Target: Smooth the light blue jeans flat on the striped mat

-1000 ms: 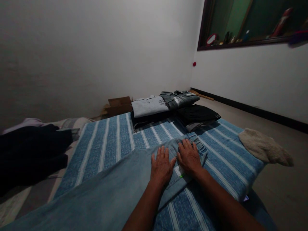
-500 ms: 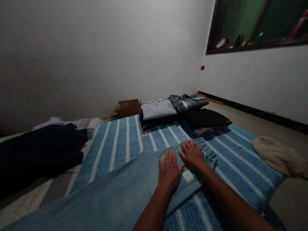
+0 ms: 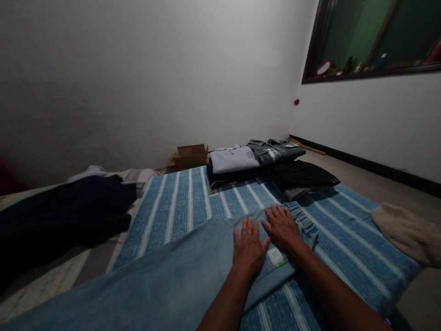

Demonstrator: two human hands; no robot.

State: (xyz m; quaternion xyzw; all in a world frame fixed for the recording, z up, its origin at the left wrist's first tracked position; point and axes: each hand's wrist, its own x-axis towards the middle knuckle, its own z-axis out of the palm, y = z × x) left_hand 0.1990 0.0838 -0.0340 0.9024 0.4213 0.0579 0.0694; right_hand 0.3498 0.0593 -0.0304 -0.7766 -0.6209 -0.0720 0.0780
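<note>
1. The left hand (image 3: 248,247) lies palm down, flat, fingers straight and slightly spread, pointing away from the body.
2. The right hand (image 3: 281,226) lies palm down just beside it, fingers fanned, thumb close to the left hand's fingers.
3. Both forearms are bare and reach forward from the lower edge of view, converging toward the hands.

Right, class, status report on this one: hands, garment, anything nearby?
Left hand and right hand flat, open, on light blue jeans. Jeans lie on striped blue mat. Folded clothes stack beyond, apart.
</note>
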